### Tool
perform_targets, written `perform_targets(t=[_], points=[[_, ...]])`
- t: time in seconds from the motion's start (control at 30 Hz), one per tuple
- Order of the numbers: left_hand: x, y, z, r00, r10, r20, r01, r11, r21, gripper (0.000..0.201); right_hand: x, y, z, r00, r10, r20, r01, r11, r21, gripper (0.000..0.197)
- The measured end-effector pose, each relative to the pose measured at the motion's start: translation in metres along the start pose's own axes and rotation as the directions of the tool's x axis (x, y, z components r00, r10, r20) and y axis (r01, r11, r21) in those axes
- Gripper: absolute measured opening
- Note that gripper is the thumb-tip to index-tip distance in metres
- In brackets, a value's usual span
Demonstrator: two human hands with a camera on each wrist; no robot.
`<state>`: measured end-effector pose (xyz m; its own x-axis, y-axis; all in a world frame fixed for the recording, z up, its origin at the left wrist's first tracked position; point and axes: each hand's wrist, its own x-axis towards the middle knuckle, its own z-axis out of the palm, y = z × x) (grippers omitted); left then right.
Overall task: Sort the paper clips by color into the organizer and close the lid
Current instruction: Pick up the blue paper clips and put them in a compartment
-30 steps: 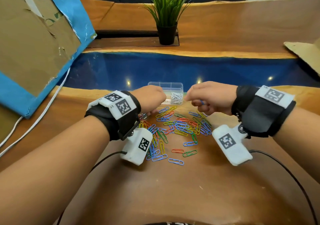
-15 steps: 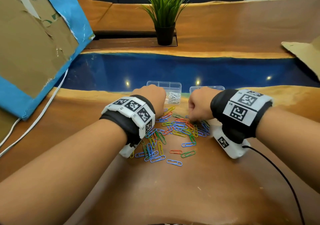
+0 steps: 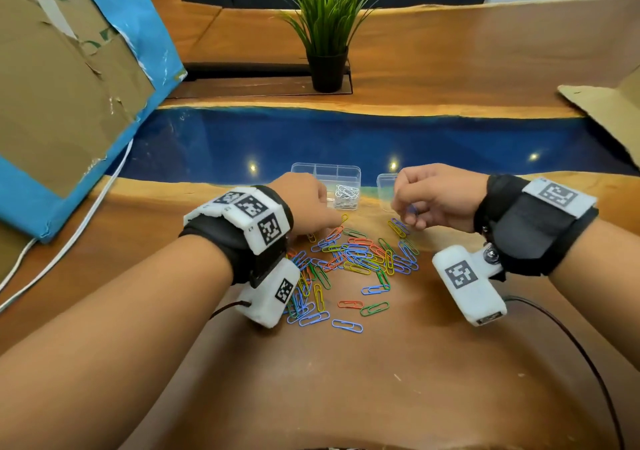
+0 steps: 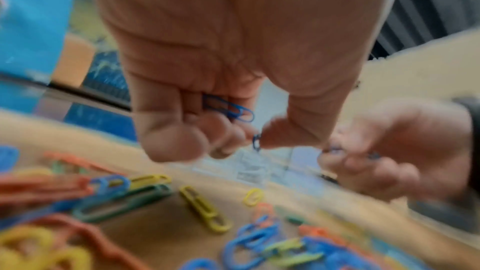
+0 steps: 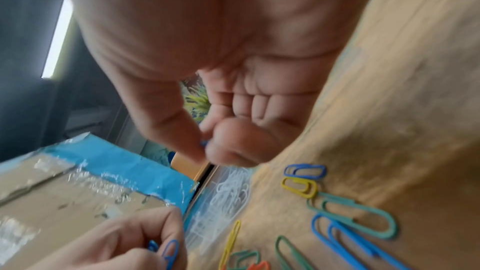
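A loose pile of coloured paper clips (image 3: 353, 259) lies on the wooden table between my hands. Beyond it stands the clear organizer (image 3: 327, 172), with white clips (image 3: 346, 195) in one compartment. A second clear plastic piece (image 3: 384, 184) sits to its right, partly hidden by my right hand. My left hand (image 3: 325, 217) hovers over the pile's far left edge, fingers curled round several blue clips (image 4: 233, 110). My right hand (image 3: 403, 207) is raised above the pile's far right edge. It pinches a blue clip (image 5: 203, 144) between thumb and forefinger.
A potted plant (image 3: 325, 34) stands at the back on the wood beyond a blue resin strip (image 3: 346, 138). A cardboard box with blue tape (image 3: 69, 86) leans at the left, with a white cable (image 3: 69, 235) beside it. More cardboard (image 3: 606, 110) lies at the right.
Half a second ago my right hand was down on the pile's right side; now it is lifted with a blue clip. My left hand has stayed at the pile's far left edge.
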<state>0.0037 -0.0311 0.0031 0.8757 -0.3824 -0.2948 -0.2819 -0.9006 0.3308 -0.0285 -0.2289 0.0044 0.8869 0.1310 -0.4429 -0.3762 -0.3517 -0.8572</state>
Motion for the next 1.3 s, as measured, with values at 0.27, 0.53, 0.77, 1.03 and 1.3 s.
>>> perform_targets(t=[0.27, 0.53, 0.77, 1.03, 1.3], points=[[-0.007, -0.012, -0.005, 0.996, 0.083, 0.035, -0.036, 0.721, -0.692, 0.019, -0.005, 0.001, -0.005, 0.999, 0.045, -0.018, -0.048, 0.967, -0.251, 0.028], [-0.013, -0.019, -0.004, 0.974, 0.091, 0.209, 0.133, 0.519, -0.845, 0.015, -0.003, 0.004, 0.014, 0.975, -0.143, -0.167, -0.084, 0.459, -0.884, 0.012], [-0.015, -0.017, 0.000, 0.974, -0.009, 0.227, 0.181, 0.636, -0.750, 0.027, -0.005, 0.001, 0.013, 0.985, -0.040, -0.166, -0.126, 0.487, -0.864, 0.016], [-0.016, -0.004, 0.008, 0.999, 0.049, -0.008, -0.047, 0.990, 0.134, 0.013, -0.010, 0.013, 0.000, 0.978, 0.177, 0.113, -0.184, 0.981, 0.057, 0.019], [-0.012, -0.005, 0.009, 0.997, 0.035, 0.076, -0.049, 0.980, 0.193, 0.016, -0.013, 0.000, 0.011, 0.991, 0.026, 0.135, -0.060, 0.965, 0.257, 0.022]])
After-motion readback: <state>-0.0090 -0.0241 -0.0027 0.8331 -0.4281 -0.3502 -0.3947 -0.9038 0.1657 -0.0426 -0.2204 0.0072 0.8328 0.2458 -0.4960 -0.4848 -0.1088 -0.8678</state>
